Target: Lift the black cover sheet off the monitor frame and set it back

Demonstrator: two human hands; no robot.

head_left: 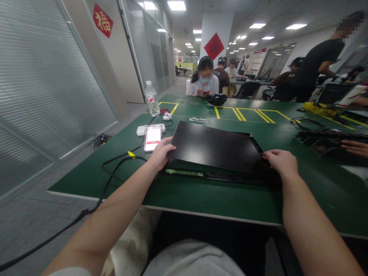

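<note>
A flat black panel [214, 147] lies tilted over a dark chassis on the green table [184, 195]. A strip of green circuit board [184, 173] shows under its near edge. My left hand [161, 153] grips the panel's near left corner, fingers curled over the edge. My right hand [280, 163] holds the panel's near right corner, fingers wrapped on its edge. The near side of the panel looks lifted off the chassis.
A phone [152, 138] with a lit screen lies left of the panel, beside a white device [142, 130], a water bottle [151, 99] and black cables [120, 163]. Another person's hand [355, 147] rests by dark equipment at right. People sit at the far tables.
</note>
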